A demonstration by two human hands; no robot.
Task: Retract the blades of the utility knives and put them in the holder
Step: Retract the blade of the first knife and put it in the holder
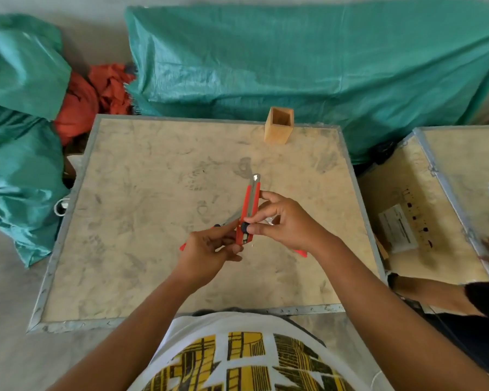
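- The utility knife [250,210] is held above the middle of the bench [141,210], its long axis running from the person toward the holder [279,126], blade end pointing away.
- The left hand [209,251] is closed around the knife's near end from the left, holding the body steady.
- The right hand [283,221] is pinched on the knife from the right: thumb and a finger sit on the dark slider [244,227] near the base, another fingertip rests higher on the body.
- A short silvery blade tip [255,177] shows at the far end, so it appears not fully retracted.
- The holder stands upright at the bench's far edge, well beyond the knife tip, slightly right of it, and looks empty.
- The right hand is nearer the holder, so it seems better placed to make the drop.
- Red pieces [301,252] of what may be other knives lie under both hands, mostly hidden.
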